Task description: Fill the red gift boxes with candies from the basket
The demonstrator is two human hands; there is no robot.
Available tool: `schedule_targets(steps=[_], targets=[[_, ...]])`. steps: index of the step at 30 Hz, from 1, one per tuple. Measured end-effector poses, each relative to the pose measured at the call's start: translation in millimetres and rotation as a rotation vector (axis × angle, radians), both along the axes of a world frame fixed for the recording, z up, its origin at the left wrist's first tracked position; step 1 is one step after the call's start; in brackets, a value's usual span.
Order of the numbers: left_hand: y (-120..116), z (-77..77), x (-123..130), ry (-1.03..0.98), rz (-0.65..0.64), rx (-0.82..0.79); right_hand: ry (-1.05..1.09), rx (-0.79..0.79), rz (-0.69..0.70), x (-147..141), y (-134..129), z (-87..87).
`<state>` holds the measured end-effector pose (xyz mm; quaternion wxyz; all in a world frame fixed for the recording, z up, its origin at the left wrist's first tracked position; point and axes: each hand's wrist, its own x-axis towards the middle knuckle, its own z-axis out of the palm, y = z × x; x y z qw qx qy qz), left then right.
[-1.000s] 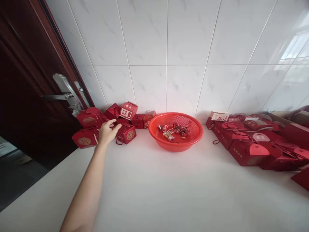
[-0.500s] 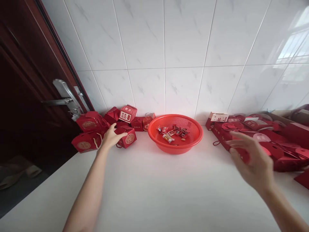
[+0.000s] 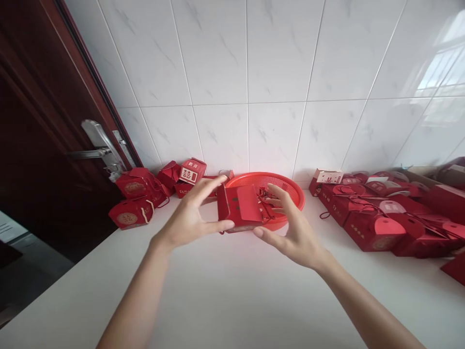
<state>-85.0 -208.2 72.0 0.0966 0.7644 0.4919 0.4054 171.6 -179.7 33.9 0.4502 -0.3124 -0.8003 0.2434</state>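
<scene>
Red card forms the small folded box with a lighter red flap point(image 3: 240, 213), which is in the bare left hand point(image 3: 187, 224), in front of the round red plastic basket with perforated sides point(image 3: 292, 191) and partly hiding it. The left grip grasps the box by its left side, thumb at the front. The right grip is released: the bare right hand point(image 3: 301, 238) has spread, curved fingers beside the basket and its thumb near the box's lower right corner; whether it touches, I cannot tell. On the white worktop point(image 3: 232, 295), packed dark red gift boxes point(image 3: 374, 235) lie at right.
</scene>
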Motion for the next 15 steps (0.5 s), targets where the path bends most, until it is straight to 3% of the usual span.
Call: schedule_targets(steps=[3,7,12,15], targets=[[-2,-5.6,18,0.072,-0.035,0.035,-0.078,-0.02,0.009,-10,1,2.8],[-2,-10.4,25,0.045,-0.1,0.01,-0.096,-0.081,-0.035,-8,5,1.4],[4,-16.7,23,0.016,-0.184,0.027,0.079,-0.165,0.028,2,11,1.9],[6,-17.9,22,0.049,-0.212,0.031,0.202,-0.225,-0.007,11,17,4.6]])
